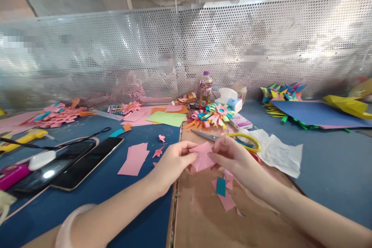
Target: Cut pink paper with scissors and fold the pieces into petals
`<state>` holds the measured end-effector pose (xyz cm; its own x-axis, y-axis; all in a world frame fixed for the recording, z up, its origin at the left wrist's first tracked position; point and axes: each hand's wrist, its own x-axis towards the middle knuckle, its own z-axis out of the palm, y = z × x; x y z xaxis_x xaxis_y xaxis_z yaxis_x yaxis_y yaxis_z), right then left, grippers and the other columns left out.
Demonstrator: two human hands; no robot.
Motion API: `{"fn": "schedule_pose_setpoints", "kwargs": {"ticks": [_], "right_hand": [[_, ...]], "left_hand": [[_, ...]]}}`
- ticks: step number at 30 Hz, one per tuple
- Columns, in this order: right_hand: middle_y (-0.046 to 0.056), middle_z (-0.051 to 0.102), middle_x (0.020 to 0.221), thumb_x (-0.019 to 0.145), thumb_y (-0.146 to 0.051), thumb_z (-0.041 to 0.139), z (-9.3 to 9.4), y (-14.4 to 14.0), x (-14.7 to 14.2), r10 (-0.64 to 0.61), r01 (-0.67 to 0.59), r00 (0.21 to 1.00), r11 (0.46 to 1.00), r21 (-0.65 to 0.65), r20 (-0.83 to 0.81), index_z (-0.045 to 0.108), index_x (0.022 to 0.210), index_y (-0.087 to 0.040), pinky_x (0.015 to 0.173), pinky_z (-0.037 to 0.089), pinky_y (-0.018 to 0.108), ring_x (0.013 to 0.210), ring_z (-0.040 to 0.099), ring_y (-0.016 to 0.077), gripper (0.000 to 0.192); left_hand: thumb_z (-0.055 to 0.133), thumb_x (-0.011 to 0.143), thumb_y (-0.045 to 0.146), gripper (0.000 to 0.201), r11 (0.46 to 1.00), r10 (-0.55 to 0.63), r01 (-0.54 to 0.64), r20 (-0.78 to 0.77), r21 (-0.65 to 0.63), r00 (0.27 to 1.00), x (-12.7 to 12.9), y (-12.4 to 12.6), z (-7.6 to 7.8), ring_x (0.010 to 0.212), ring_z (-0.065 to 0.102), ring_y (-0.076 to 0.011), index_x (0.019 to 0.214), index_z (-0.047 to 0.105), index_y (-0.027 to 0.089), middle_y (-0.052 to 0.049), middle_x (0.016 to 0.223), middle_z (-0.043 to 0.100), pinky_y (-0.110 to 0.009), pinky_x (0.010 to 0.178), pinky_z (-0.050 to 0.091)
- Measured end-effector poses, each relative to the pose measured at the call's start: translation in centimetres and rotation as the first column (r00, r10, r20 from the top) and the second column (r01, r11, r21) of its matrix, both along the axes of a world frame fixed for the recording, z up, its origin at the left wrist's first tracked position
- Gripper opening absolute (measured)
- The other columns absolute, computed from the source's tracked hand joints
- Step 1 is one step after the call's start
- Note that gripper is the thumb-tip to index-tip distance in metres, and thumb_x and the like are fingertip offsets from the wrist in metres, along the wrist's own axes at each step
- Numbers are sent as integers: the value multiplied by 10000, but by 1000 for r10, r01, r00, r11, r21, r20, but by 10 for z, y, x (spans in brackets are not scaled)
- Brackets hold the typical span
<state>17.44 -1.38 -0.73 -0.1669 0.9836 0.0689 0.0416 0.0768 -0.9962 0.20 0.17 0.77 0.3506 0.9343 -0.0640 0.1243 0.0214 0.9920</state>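
Note:
My left hand (174,161) and my right hand (232,159) together pinch a small pink paper piece (202,156) above a brown board (203,217). Each hand grips one side of the paper with thumb and fingers. Just behind my right hand lie scissors with yellow handles (244,139). Below the held paper, pink and teal paper scraps (223,193) rest on the board. A pale bangle sits on my left wrist (65,226).
Pink paper rectangles (134,159) lie left of my hands. Two dark phones (75,162) sit at the left. Paper flowers (215,114), a bottle (205,90) and a small box (241,122) stand behind. White crumpled paper (279,153) is at the right. A blue sheet (316,114) lies far right.

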Motion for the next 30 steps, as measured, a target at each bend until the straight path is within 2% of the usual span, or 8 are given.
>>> {"fn": "schedule_pose_setpoints", "kwargs": {"ticks": [3,6,9,12,18,23,27,30], "right_hand": [[4,589,793,757,-235,541,0,2,6,96,-112,987,987,118,132,549,786,-188,616,476,247,690,564,120,56],[26,629,887,760,-153,496,3,3,13,154,-211,953,955,207,261,610,952,-207,682,475,263,768,580,137,229],[25,638,969,741,-121,514,7,4,16,141,-266,914,916,301,380,613,1058,-253,735,473,278,826,584,150,357],[9,643,985,761,-151,540,9,4,15,101,-299,876,881,366,471,658,995,-287,762,466,273,864,582,153,295],[15,658,908,798,-277,559,6,5,13,26,-219,897,894,392,442,678,897,-256,693,476,249,809,598,145,156],[34,658,858,821,-312,523,7,2,11,9,-174,915,911,374,404,653,879,-219,674,481,267,778,594,153,169],[36,648,813,799,-349,546,2,-1,8,-11,-104,938,944,314,346,591,870,-203,605,482,262,701,588,146,168],[12,620,745,768,-363,582,-1,-1,7,-43,-33,960,964,263,278,517,900,-208,558,465,245,637,573,131,214]], "left_hand": [[561,730,213,249,1000,16,-16,-22,21,1000,0,0,2,614,542,-114,959,629,144,-40,784,643,-222,558,410],[566,732,227,226,1000,9,-9,-7,30,1000,-1,0,5,686,565,-124,936,636,159,-46,860,651,-222,604,413],[562,741,244,229,1000,1,-1,-4,30,1000,-2,0,5,718,571,-126,945,638,171,-48,903,651,-232,640,419],[557,742,227,229,999,-14,14,4,36,1000,-4,1,2,777,583,-142,951,638,179,-49,909,651,-250,693,430],[540,774,309,263,994,-82,84,-26,71,996,-3,-2,7,804,585,-154,988,631,187,-56,950,645,-262,688,435],[667,680,318,417,977,-162,169,-59,129,985,1,-7,10,929,574,-192,1076,584,215,-56,1053,628,-287,765,438],[622,720,296,323,967,-138,155,-97,202,986,1,-7,8,929,577,-201,1027,613,196,-60,1037,636,-297,788,436],[586,744,267,249,966,-152,172,-111,194,982,1,-6,9,892,584,-194,972,638,184,-52,977,651,-279,756,443]]}}
